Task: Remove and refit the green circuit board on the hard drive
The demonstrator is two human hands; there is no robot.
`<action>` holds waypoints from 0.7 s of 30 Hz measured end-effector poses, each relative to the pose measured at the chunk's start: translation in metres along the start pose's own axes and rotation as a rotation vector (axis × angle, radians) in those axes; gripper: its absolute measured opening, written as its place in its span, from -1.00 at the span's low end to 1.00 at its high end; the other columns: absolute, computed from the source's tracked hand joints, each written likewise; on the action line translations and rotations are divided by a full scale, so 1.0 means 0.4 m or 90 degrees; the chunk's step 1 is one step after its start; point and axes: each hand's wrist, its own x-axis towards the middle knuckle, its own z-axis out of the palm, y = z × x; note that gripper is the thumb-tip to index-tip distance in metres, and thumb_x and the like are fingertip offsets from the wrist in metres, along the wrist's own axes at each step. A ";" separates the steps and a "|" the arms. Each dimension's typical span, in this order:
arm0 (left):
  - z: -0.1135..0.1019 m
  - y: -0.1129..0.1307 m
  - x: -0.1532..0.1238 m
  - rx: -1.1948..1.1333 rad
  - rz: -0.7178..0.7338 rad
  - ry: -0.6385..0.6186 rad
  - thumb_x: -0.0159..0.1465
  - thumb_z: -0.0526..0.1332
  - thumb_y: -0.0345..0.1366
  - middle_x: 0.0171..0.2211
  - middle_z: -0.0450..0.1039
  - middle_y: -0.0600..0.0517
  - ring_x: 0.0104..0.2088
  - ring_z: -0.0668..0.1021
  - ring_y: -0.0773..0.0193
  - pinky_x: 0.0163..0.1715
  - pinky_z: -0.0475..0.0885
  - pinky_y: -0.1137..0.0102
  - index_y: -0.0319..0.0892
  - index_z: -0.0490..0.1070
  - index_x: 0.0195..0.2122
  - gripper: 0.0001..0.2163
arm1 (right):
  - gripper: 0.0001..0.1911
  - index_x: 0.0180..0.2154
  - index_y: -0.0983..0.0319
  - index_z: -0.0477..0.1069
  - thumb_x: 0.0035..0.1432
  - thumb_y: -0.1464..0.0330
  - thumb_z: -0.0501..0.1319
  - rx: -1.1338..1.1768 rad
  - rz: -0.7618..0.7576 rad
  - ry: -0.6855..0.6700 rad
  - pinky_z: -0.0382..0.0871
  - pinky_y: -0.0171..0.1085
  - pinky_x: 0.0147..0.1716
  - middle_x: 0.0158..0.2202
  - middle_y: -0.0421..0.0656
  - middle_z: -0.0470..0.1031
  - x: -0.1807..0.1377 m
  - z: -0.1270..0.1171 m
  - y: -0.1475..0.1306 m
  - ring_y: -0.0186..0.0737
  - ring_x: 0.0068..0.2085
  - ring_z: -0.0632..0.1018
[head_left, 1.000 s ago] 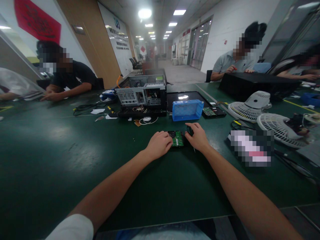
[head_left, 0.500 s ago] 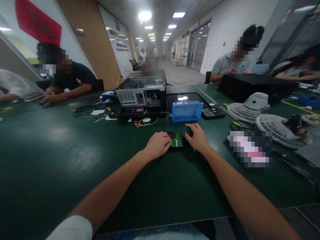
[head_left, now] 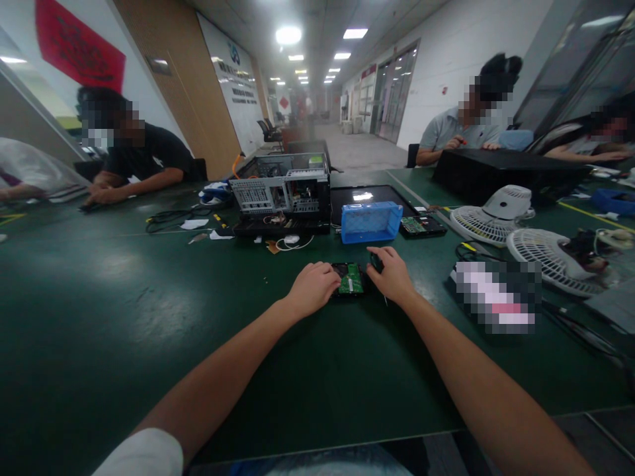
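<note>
A hard drive (head_left: 351, 280) lies on the green table with its green circuit board facing up. My left hand (head_left: 316, 285) is closed on its left side, and the fingers cover that edge. To the right of the drive, my right hand (head_left: 391, 274) is wrapped round a screwdriver (head_left: 376, 261). Its dark handle shows between thumb and forefinger, and a thin metal shaft sticks out below the palm. The screwdriver is apart from the drive.
Beyond my hands stand a blue plastic bin (head_left: 372, 223) and an opened computer case (head_left: 280, 192). Another circuit-board unit (head_left: 423, 226) lies right of the bin. White fan parts (head_left: 480, 221) lie on the right. A person (head_left: 143, 155) sits far left; another (head_left: 451, 135) works beside a black case (head_left: 506, 173).
</note>
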 end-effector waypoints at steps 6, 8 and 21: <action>0.004 -0.002 0.001 0.010 0.013 -0.015 0.42 0.15 -0.30 -0.13 0.50 -0.06 -0.12 0.49 0.14 -0.13 0.36 0.25 -0.18 0.52 -0.14 -0.84 | -0.53 0.12 0.22 0.45 0.17 0.33 0.23 -0.007 0.008 -0.002 0.41 -0.06 0.07 0.00 0.00 0.43 0.002 -0.001 -0.003 -0.04 -0.05 0.53; 0.006 -0.001 0.002 0.020 0.014 -0.016 0.43 0.15 -0.29 -0.13 0.49 -0.06 -0.12 0.49 0.14 -0.13 0.35 0.25 -0.17 0.52 -0.15 -0.84 | -0.54 0.12 0.22 0.45 0.17 0.33 0.23 -0.007 0.004 -0.003 0.40 -0.06 0.08 0.01 0.00 0.43 0.002 0.001 -0.001 -0.04 -0.03 0.52; 0.004 -0.004 -0.001 -0.003 -0.006 0.036 0.44 0.13 -0.28 -0.14 0.49 -0.04 -0.13 0.48 0.16 -0.14 0.36 0.24 -0.16 0.52 -0.15 -0.83 | -0.53 0.13 0.22 0.47 0.17 0.38 0.21 -0.009 -0.007 -0.015 0.39 -0.12 0.09 -0.02 -0.02 0.44 -0.001 0.000 0.002 -0.09 -0.04 0.52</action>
